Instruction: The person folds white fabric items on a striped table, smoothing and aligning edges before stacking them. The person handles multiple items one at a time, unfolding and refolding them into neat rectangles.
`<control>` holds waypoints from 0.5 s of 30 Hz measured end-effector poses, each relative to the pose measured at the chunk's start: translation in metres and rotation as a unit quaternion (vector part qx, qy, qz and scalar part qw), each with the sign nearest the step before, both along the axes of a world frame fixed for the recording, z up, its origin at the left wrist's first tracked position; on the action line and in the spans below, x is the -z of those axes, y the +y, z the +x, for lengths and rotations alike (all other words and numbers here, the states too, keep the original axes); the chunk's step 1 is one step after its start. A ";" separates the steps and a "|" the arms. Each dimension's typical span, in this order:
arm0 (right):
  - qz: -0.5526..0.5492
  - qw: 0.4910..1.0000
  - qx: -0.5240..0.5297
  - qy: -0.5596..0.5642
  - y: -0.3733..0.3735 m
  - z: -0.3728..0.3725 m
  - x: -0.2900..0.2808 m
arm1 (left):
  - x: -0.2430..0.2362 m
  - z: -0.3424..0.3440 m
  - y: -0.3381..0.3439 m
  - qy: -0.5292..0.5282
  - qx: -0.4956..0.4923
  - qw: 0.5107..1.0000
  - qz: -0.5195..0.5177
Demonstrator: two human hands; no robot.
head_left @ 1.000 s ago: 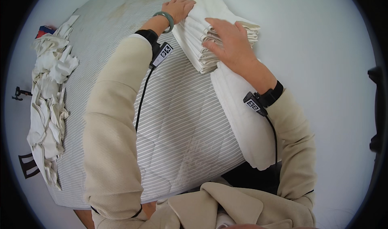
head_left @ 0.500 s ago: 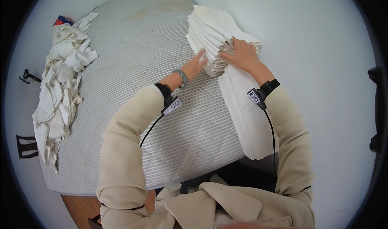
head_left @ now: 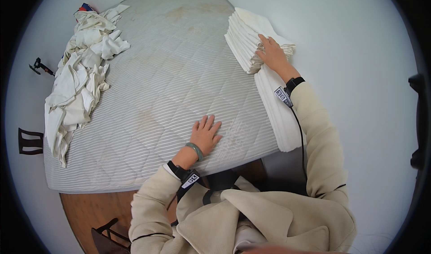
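My right hand (head_left: 273,55) rests on the near end of a stack of folded white cloths (head_left: 249,36), its fingers spread over the folds. Close below that stack lies a second pile of folded white cloths (head_left: 279,112), stretched toward the near edge of the striped mattress (head_left: 170,97). My left hand (head_left: 205,135) lies on the bare mattress near its front edge, fingers apart and holding nothing. A green bangle (head_left: 195,151) circles that wrist.
Along the mattress's left side sprawls a long heap of crumpled white cloths (head_left: 74,90), with a red and blue item (head_left: 86,7) at its far end. A white wall rises on the right. Dark wooden chairs (head_left: 30,142) (head_left: 110,236) stand beyond the left and near edges.
My left hand has left the side of the folded stack and come down nearer to me onto the mattress. My right hand stays on the stack. The view has shifted slightly.
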State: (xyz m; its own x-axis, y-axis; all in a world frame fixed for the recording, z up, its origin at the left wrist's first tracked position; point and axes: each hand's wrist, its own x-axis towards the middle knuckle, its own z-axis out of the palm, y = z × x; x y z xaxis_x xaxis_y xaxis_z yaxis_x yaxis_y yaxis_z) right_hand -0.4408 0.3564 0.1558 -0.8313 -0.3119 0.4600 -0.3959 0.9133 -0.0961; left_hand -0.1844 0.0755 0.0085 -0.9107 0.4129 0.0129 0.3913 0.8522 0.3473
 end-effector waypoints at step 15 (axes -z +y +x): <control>0.035 0.995 -0.074 -0.051 -0.122 0.209 0.181 | 0.030 0.095 -0.023 0.136 -0.138 0.979 0.060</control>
